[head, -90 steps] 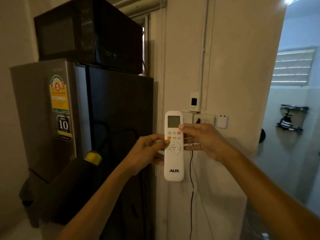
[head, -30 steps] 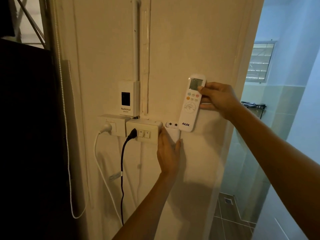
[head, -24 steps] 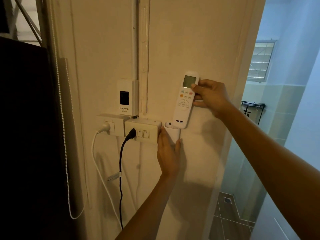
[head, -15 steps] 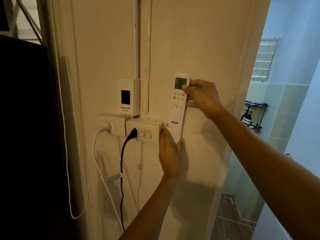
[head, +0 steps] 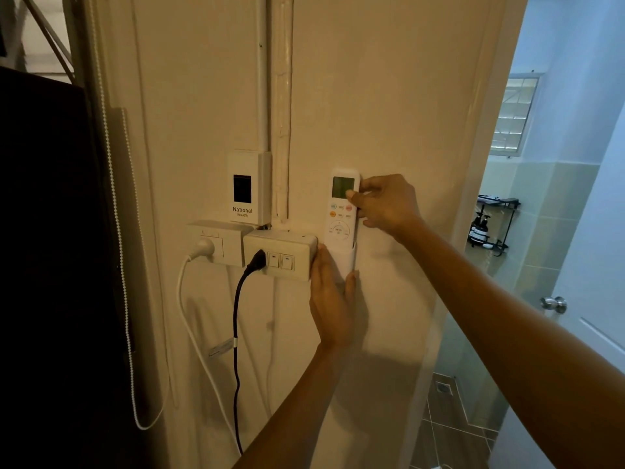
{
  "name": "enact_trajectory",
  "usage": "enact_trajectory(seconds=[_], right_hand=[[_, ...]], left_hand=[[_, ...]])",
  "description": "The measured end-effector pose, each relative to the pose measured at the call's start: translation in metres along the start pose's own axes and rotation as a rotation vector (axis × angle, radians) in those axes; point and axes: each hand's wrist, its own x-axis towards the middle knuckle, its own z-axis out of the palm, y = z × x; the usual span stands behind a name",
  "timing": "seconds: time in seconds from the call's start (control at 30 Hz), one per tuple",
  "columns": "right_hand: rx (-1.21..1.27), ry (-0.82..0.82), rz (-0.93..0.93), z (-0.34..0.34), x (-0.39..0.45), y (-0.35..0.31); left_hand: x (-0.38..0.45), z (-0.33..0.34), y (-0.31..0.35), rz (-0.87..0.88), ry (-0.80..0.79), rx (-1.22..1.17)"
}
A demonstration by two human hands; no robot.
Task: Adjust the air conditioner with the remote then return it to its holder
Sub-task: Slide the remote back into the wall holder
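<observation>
The right hand (head: pixel 385 203) pinches the remote (head: pixel 341 211), upright with its lower end in the holder (head: pixel 345 262), which the left hand (head: pixel 333 306) cups with loosely open fingers.

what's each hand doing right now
Left hand: open, flat on the wall, cupping the white plastic wall holder.
Right hand: closed on the white AUX remote, which sits partway in that holder.

Wall (head: pixel 389 96), holder (head: pixel 345 262), remote (head: pixel 341 211) inside

remote (head: pixel 341 211) in holder (head: pixel 345 262), right of switch box (head: pixel 280 253).
</observation>
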Motion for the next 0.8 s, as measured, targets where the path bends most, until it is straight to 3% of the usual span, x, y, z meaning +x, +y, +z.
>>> enact_trajectory(seconds=[0.57,0.8], right_hand=[[-0.181,0.047,0.070,0.004,-0.005,-0.003],[-0.191,0.100,-0.142,-0.003,-0.005,-0.005]], left_hand=[[0.001,-0.007,0.006,0.003,-0.017,-0.032],[0.002,-0.007,0.004,-0.007,-0.015,-0.014]])
